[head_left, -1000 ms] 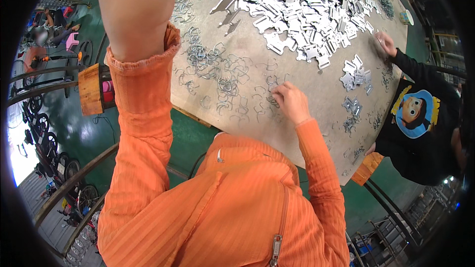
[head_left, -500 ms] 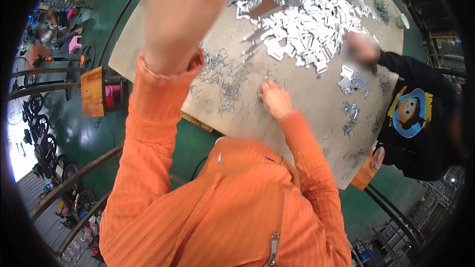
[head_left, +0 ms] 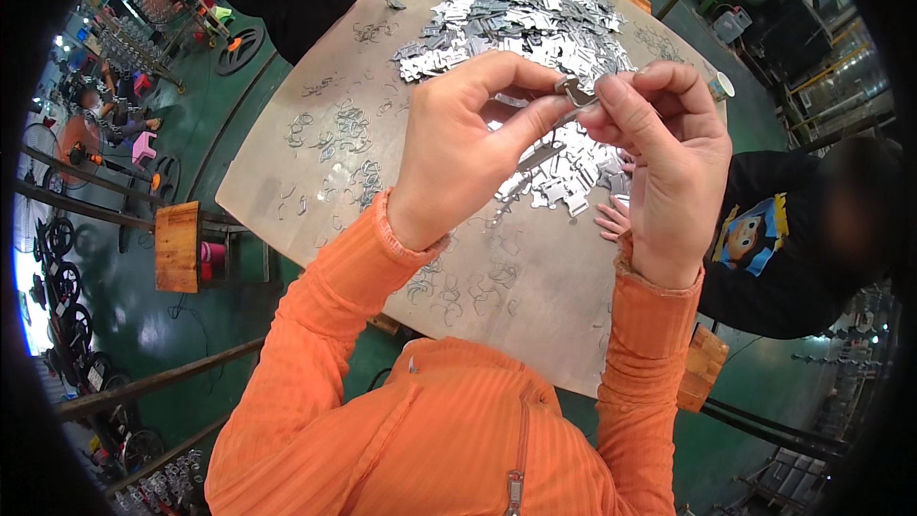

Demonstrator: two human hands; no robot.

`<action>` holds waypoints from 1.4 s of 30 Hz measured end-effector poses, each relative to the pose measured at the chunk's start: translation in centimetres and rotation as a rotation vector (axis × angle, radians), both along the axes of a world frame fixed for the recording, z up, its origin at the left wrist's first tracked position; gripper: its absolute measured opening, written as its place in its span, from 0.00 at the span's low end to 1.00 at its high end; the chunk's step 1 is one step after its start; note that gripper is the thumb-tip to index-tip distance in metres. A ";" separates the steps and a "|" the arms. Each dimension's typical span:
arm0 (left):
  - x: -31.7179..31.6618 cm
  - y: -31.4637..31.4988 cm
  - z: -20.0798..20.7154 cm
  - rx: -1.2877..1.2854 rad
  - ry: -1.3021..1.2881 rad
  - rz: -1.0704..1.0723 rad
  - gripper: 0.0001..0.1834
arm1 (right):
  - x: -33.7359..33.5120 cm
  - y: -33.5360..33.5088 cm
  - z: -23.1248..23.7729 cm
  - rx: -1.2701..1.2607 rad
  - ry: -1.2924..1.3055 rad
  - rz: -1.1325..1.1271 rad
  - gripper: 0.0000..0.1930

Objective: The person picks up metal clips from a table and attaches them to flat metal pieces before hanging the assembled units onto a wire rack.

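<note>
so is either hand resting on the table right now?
No: the left hand and right hand are both raised above the table, pinching a small metal piece between their fingertips.

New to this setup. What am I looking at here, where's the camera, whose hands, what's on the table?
There is no machine here: a person in orange sleeves works with bare hands. The single picture comes from a wide fisheye camera on that person's head, looking down, so straight edges bend near the rim. The left hand and right hand are raised close to the camera and together pinch a small metal piece. Below lies a table with a heap of flat metal parts and scattered wire clips. A second person in a black sweater stands at the right; another stands at the far edge.
</note>
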State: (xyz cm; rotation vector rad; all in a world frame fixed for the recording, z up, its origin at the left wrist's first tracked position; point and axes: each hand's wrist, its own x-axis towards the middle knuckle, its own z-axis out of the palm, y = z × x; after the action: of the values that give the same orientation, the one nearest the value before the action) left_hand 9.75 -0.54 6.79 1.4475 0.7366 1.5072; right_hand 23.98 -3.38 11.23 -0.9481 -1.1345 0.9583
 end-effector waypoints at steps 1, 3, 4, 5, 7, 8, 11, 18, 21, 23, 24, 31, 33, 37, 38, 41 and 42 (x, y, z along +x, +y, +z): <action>0.2 0.0 0.1 -0.008 0.016 0.012 0.07 | 0.0 0.0 -0.1 0.050 0.025 0.032 0.08; 0.6 0.0 0.3 0.089 0.069 0.035 0.07 | 0.1 0.1 -0.5 0.034 0.065 -0.021 0.07; 0.7 -0.1 0.3 0.066 0.117 0.054 0.07 | 0.2 0.1 -0.7 0.089 0.093 0.001 0.07; 0.8 0.0 0.2 0.170 0.113 0.039 0.08 | 0.2 0.1 -0.9 0.110 0.119 -0.011 0.07; 0.9 0.6 -0.5 0.245 0.135 0.016 0.08 | 0.3 -0.1 -1.2 0.186 0.107 -0.058 0.07; 0.6 0.8 -1.3 0.202 0.065 -0.111 0.08 | 0.4 -0.3 -1.4 0.243 0.066 -0.093 0.07; -1.0 4.6 -5.4 -0.052 -0.244 -0.250 0.11 | 1.1 -0.8 -1.4 0.391 -0.017 -0.146 0.06; 1.3 8.7 -24.9 -0.016 0.968 -0.112 0.18 | 2.7 -0.8 -0.7 0.500 -0.078 -0.134 0.07; 2.1 6.7 -29.9 0.215 1.205 -0.141 0.25 | 3.1 -0.6 -0.9 0.512 -0.093 -0.104 0.07; 2.3 6.2 -31.7 0.341 1.246 -0.098 0.27 | 3.2 -0.6 -1.1 0.526 -0.109 -0.101 0.07; 2.3 6.4 -32.2 0.405 1.261 -0.090 0.27 | 3.3 -0.7 -1.2 0.510 -0.065 -0.083 0.07; 1.4 9.8 -30.3 -0.132 1.083 0.094 0.06 | 3.7 -1.0 -1.5 0.515 -0.088 -0.146 0.07; 0.7 11.3 -27.3 -0.625 0.439 0.028 0.04 | 3.7 -1.0 -1.5 0.536 -0.101 -0.144 0.07; -0.2 11.4 -19.2 -0.916 -0.565 -0.266 0.10 | 3.1 -1.3 -1.5 0.506 -0.098 -0.174 0.06; -0.2 11.2 -16.7 -0.858 -0.624 -0.349 0.11 | 2.7 -1.5 -1.5 0.477 -0.085 -0.190 0.06; 0.6 8.8 -9.2 -0.721 -0.747 -0.585 0.10 | 1.8 -1.7 -1.0 0.439 -0.063 -0.193 0.08; 0.8 7.9 -7.0 -0.635 -0.642 -0.540 0.10 | 1.6 -1.6 -1.0 0.432 -0.050 -0.179 0.09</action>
State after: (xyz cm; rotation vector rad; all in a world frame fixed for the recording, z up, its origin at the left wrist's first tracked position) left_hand 10.55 7.37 -0.20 0.5557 0.3291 1.0683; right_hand 25.60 -4.94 10.22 -0.7082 -1.2138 0.5176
